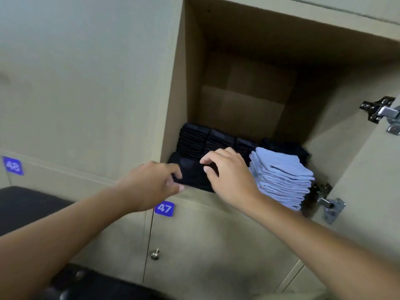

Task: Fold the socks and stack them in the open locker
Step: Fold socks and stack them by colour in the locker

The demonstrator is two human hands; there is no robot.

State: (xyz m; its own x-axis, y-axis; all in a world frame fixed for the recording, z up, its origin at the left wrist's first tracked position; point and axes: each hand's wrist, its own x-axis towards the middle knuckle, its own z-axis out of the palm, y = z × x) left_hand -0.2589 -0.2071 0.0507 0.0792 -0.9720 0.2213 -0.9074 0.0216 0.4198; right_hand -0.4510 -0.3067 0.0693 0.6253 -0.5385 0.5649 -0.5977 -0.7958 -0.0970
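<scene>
A locker room: beige numbered locker doors; blue plate "47"; hinged open compartment

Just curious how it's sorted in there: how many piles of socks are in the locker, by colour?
Black sock piles: 5, namely four at the back and one front pile that the left hand and right hand touch.
Light blue sock pile: 1.
Total: 6 piles.

Matt beige laminate locker with a bare brown board interior; soft knitted cloth socks — black ones left, pale blue stack right — and shiny metal hinges.
</scene>
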